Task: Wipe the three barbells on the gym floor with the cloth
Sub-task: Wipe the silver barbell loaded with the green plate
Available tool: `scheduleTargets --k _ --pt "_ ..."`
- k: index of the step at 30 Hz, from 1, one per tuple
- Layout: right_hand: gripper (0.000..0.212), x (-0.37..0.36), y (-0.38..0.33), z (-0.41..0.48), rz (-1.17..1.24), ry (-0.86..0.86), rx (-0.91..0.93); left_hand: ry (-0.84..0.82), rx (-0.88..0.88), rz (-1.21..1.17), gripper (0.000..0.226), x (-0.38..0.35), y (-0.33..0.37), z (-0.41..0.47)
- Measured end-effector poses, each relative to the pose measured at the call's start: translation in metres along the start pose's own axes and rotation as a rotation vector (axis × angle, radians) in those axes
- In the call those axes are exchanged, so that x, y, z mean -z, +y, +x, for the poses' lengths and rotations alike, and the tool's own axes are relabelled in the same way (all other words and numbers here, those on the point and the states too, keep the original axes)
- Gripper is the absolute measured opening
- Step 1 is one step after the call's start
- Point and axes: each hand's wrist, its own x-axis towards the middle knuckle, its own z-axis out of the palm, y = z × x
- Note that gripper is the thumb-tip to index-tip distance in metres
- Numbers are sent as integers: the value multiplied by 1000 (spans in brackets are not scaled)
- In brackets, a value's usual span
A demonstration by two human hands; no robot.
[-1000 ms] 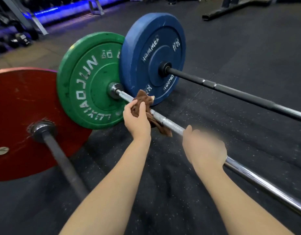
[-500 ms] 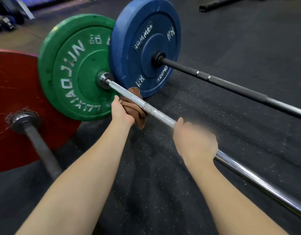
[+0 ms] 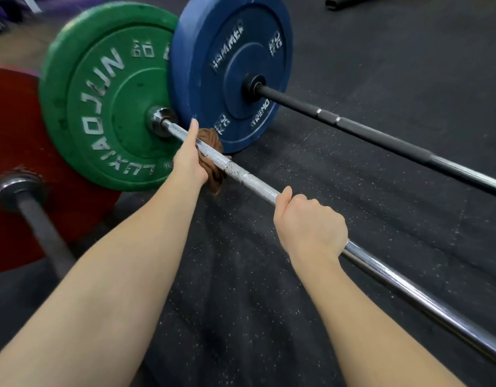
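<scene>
While left hand [image 3: 189,160] grips: cloth [image 3: 213,175] under bar [image 3: 258,185], 2 o'clock.
Right hand [image 3: 311,224]: clenched round bar.
Edge: blue plate [image 3: 233,65], 12 o'clock.

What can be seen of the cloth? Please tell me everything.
The cloth is brown, soft-looking fabric, bunched into folds. The left hand holds it against the silver bar, close to the green plate. It shows above and below the bar; the hand and the bar hide the rest. Its lower end hangs down under the bar.
</scene>
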Motion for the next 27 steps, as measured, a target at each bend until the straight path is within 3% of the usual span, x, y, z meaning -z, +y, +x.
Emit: scheduleTargets --k 6,14,18,20,27 --pt "60 1 0 -1 16 10 14 -93 58 -38 51 2 -9 -4" --pt "51 -1 1 -1 3 15 -4 58 -22 95 35 11 3 35" --pt "53 -3 2 0 -19 25 -13 183 -53 125 76 33 27 82" --pt "53 -4 2 0 -28 19 -14 203 -70 111 83 34 32 87" --pt "52 -5 0 2 -33 13 -21 119 -51 24 25 8 14 53"
